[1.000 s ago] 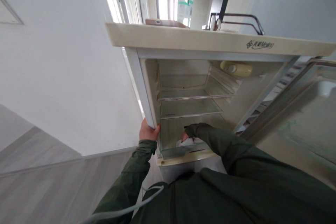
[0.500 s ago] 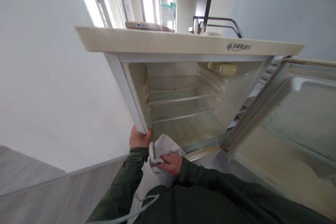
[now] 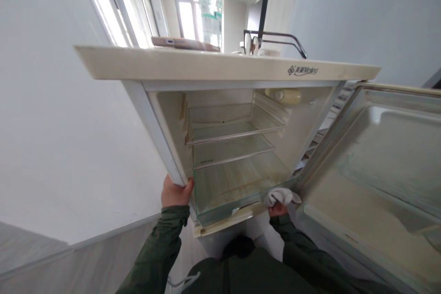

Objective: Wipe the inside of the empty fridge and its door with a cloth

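A small white fridge (image 3: 227, 66) stands open in front of me, with glass shelves (image 3: 230, 135) inside and nothing on them. My left hand (image 3: 174, 191) grips the lower left edge of the fridge frame. My right hand (image 3: 277, 209) holds a crumpled white cloth (image 3: 279, 195) against the front right corner of the bottom glass shelf, near the door hinge. Dark green sleeves cover both arms.
The fridge door (image 3: 375, 165) swings wide open to the right. On the fridge top lie a phone (image 3: 182, 43) and a pair of glasses (image 3: 268, 41). A white wall (image 3: 51, 124) runs along the left, with grey wooden floor (image 3: 69, 266) below.
My right hand has carried the cloth from the front left of the fridge, near my left hand, to the front right corner of the bottom shelf. The view has shifted slightly.
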Demonstrator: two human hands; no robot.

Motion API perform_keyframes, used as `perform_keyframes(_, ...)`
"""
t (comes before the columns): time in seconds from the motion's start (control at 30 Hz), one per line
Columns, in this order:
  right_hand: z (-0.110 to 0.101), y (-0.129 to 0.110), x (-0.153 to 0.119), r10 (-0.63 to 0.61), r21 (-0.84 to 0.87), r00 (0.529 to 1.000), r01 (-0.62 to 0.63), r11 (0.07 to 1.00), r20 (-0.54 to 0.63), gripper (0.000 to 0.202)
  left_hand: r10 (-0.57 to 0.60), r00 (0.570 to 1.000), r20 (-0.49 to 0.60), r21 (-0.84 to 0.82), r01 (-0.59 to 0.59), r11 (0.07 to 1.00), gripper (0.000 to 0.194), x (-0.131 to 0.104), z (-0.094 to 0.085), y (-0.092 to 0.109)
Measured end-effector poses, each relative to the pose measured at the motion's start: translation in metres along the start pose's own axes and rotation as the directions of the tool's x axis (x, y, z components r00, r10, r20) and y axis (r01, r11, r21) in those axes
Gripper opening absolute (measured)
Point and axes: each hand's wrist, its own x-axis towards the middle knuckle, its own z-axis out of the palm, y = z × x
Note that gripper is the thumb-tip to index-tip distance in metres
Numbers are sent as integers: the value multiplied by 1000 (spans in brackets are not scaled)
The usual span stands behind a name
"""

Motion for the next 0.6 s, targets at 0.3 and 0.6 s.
perform_keyframes(0.3, 57, -43, -36, 417, 164, 906, -402, 901, -68, 69, 6, 1000, 10, 51, -6, 999, 62, 1, 1, -1)
perform_keyframes(0.6, 53, -94, 2, 469, 151, 882, -470, 869, 48, 65, -9, 1000, -5, 30, 9, 1000, 61, 0, 1, 0)
